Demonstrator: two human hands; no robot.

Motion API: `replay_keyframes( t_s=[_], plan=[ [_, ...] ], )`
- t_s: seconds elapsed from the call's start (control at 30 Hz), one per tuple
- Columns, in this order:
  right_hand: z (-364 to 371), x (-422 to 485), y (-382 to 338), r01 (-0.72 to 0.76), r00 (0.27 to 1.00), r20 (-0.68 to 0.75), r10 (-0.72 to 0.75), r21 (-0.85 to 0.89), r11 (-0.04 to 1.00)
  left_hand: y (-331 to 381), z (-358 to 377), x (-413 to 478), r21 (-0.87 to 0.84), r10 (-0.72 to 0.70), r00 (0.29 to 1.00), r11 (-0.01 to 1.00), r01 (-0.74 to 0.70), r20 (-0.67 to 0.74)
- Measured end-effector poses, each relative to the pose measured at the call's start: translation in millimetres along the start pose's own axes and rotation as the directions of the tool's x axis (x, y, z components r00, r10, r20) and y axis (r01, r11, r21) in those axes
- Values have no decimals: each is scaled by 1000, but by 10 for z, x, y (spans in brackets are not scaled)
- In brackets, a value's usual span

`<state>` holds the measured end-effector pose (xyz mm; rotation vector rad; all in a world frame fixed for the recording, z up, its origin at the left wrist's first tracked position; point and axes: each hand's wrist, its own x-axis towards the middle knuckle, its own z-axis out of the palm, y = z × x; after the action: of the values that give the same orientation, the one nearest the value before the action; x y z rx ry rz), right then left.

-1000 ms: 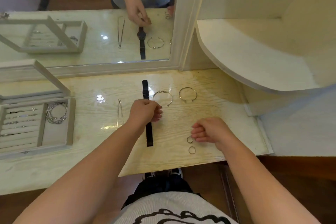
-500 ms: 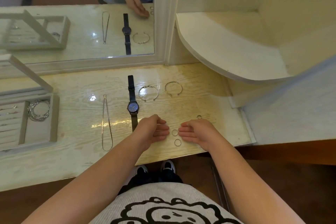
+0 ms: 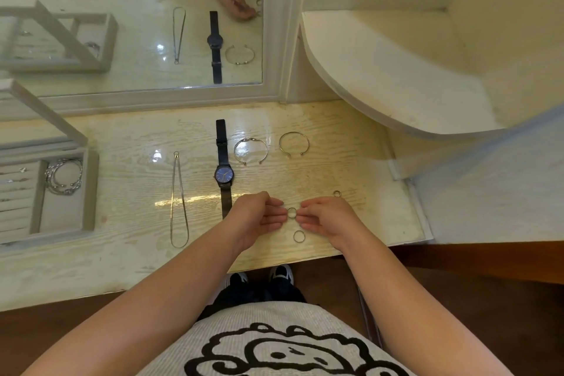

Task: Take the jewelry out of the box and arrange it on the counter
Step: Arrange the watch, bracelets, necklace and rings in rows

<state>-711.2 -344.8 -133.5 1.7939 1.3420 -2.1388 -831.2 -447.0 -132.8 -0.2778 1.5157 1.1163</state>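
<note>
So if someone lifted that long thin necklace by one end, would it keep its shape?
Probably not: the necklace lies as a narrow, slightly wavy loop of thin strand, so it would likely hang limp. It looks light for its length. On the glossy counter it would probably slide easily when pushed.

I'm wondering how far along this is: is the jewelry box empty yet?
Not empty. The jewelry box holds a bundle of silver bangles in its right compartment, and small pieces in the ring rows.
</note>
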Motion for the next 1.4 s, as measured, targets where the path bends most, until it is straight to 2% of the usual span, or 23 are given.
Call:
replay_keyframes(
  t_s=[0.17,0.3,0.67,0.97,1.4],
  plan=[
    [98,51,40,91,994,-59,-96,-89,992,33,25,-4,13,13,1000,1000,-12,-19],
    [219,99,-34,151,986,-50,-159,-139,979,108,-26,-29,-7,45,998,999,-45,-35],
    [897,295,-401,169,986,33,-166,-165,972,367,-497,-20,-131,159,969,974,-186,-189],
    [1045,468,-438,154,982,-67,-176,-257,954,357,-507,42,-152,172,968,968,-201,-184],
    [1052,450,-462,167,979,-71,-194,-281,945,395,-522,-4,-178,181,973,962,-205,-143]
  ],
)
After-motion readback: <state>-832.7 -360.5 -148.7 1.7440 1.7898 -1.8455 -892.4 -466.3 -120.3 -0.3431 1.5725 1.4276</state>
